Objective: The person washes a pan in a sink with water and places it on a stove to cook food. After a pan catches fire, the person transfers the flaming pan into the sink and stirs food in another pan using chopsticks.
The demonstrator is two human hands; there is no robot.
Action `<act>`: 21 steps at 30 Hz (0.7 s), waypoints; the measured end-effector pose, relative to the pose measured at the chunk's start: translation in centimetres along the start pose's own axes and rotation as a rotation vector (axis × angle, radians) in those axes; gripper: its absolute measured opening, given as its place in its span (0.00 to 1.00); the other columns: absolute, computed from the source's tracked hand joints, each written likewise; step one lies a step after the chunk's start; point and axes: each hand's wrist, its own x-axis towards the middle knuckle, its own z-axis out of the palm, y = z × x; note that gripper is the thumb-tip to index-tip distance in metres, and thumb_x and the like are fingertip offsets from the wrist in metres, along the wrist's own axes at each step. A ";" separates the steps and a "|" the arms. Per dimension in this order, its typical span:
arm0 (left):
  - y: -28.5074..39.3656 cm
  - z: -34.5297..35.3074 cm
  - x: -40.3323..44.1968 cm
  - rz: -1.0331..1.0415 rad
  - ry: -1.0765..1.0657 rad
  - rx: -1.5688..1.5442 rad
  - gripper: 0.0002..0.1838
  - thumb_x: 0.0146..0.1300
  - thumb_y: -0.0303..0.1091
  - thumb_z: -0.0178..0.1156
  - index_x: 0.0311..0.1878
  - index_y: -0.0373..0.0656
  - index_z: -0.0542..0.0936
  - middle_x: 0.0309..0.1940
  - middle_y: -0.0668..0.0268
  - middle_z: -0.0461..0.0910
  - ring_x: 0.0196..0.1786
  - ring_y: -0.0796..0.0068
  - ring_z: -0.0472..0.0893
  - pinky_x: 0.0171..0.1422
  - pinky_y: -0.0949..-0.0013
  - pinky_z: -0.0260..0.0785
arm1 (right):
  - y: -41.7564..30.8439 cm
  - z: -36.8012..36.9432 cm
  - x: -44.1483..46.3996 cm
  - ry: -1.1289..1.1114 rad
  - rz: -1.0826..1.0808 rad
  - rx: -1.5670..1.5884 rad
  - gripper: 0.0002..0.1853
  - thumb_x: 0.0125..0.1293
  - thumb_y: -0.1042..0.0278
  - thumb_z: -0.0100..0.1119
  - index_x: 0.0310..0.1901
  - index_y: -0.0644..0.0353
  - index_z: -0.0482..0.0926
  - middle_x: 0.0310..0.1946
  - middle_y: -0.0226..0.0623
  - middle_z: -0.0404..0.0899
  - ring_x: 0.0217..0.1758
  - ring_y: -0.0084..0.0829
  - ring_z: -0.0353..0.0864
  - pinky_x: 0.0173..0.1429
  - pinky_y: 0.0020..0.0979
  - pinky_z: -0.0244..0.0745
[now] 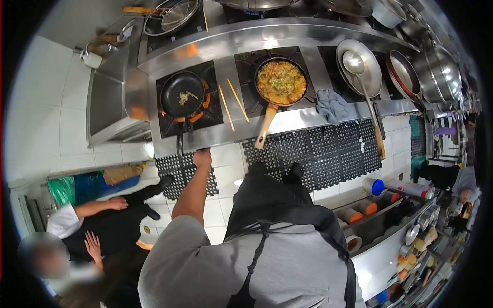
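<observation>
My left hand (203, 157) reaches to the front edge of the steel stove, with its fingers curled in and partly hidden. What they hold, if anything, I cannot make out. Just left of it runs the handle of a small black frying pan (174, 105), which has a bit of food in it and orange flames around its base. A pair of yellow chopsticks (233, 105) lies on the steel strip beside that burner. Further right, a wooden-handled pan (268, 118) is full of a browned egg-like mixture (281, 82). My right hand is out of view.
A grey cloth (331, 105) hangs over the stove edge. Beyond it, a long ladle (367, 92) rests in a wok (377, 66), its handle jutting over the floor mat (318, 154). A person (92, 220) sits low at left. Containers (367, 208) stand behind right.
</observation>
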 end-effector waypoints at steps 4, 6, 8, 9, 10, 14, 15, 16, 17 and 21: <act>1.5 1.8 -4.8 0.006 0.149 -0.094 0.30 0.62 0.41 0.64 0.63 0.34 0.70 0.38 0.50 0.85 0.43 0.54 0.84 0.50 0.59 0.74 | -5.8 -6.9 1.6 -0.061 -0.125 -0.367 0.20 0.68 0.54 0.58 0.49 0.65 0.82 0.47 0.51 0.84 0.53 0.51 0.81 0.55 0.40 0.75; 2.5 1.2 -10.1 -0.129 0.028 -0.152 0.35 0.64 0.41 0.63 0.69 0.35 0.64 0.36 0.57 0.83 0.38 0.66 0.80 0.40 0.63 0.72 | -9.6 -9.2 4.2 -0.107 -0.215 -0.453 0.22 0.67 0.52 0.58 0.51 0.64 0.81 0.50 0.51 0.82 0.56 0.51 0.80 0.58 0.41 0.74; 2.0 0.2 -15.2 -0.217 -0.137 -0.165 0.34 0.65 0.42 0.62 0.70 0.37 0.65 0.34 0.62 0.80 0.34 0.74 0.76 0.32 0.67 0.70 | -13.4 -9.8 6.6 -0.146 -0.325 -0.458 0.24 0.66 0.50 0.58 0.52 0.64 0.81 0.52 0.51 0.81 0.58 0.49 0.79 0.61 0.41 0.73; 0.1 -0.4 -17.3 -0.231 -0.241 -0.160 0.32 0.65 0.43 0.62 0.68 0.38 0.70 0.33 0.64 0.79 0.32 0.77 0.74 0.30 0.69 0.68 | -16.8 -9.5 7.3 -0.150 -0.380 -0.491 0.24 0.66 0.50 0.58 0.52 0.64 0.81 0.53 0.51 0.81 0.59 0.49 0.79 0.62 0.40 0.73; -0.5 -1.0 -20.6 -0.292 -0.253 -0.125 0.29 0.65 0.45 0.61 0.66 0.40 0.73 0.34 0.63 0.80 0.33 0.76 0.75 0.30 0.68 0.69 | -18.7 -8.6 9.1 -0.240 -0.426 -0.400 0.24 0.66 0.50 0.59 0.52 0.65 0.81 0.52 0.50 0.82 0.57 0.47 0.80 0.61 0.39 0.73; -6.8 -6.2 -31.3 -0.527 -0.474 0.059 0.25 0.65 0.50 0.60 0.60 0.46 0.77 0.52 0.64 0.77 0.46 0.66 0.78 0.41 0.62 0.72 | -30.4 -2.7 11.8 -0.541 -0.440 -0.058 0.24 0.68 0.49 0.59 0.53 0.62 0.80 0.45 0.46 0.84 0.49 0.39 0.83 0.54 0.36 0.76; -9.9 -7.6 -32.9 -0.588 -0.452 0.044 0.24 0.64 0.49 0.61 0.59 0.46 0.78 0.47 0.62 0.79 0.43 0.66 0.79 0.39 0.61 0.73 | -32.2 0.0 13.5 -0.653 -0.313 0.053 0.23 0.70 0.49 0.58 0.57 0.59 0.78 0.45 0.44 0.84 0.47 0.37 0.82 0.51 0.37 0.76; -12.8 -9.1 -34.4 -0.630 -0.415 -0.034 0.21 0.63 0.49 0.63 0.53 0.45 0.81 0.39 0.62 0.81 0.35 0.70 0.79 0.26 0.67 0.70 | -34.9 1.8 13.1 -0.706 -0.275 0.267 0.25 0.70 0.48 0.58 0.59 0.59 0.75 0.47 0.43 0.82 0.47 0.37 0.81 0.52 0.38 0.76; -12.8 -10.7 -36.2 -0.760 -0.381 -0.073 0.20 0.64 0.47 0.64 0.54 0.47 0.79 0.41 0.65 0.79 0.35 0.71 0.79 0.29 0.66 0.71 | -37.6 3.6 12.6 -0.754 -0.232 0.483 0.27 0.70 0.46 0.57 0.60 0.58 0.72 0.48 0.43 0.81 0.48 0.36 0.81 0.52 0.39 0.77; -9.9 -18.3 -40.0 -0.589 -0.387 0.092 0.21 0.67 0.46 0.59 0.60 0.48 0.75 0.52 0.65 0.79 0.42 0.68 0.82 0.39 0.62 0.73 | -44.4 7.8 14.3 -0.864 -0.076 1.059 0.23 0.73 0.46 0.53 0.52 0.61 0.70 0.44 0.38 0.75 0.46 0.32 0.77 0.51 0.38 0.76</act>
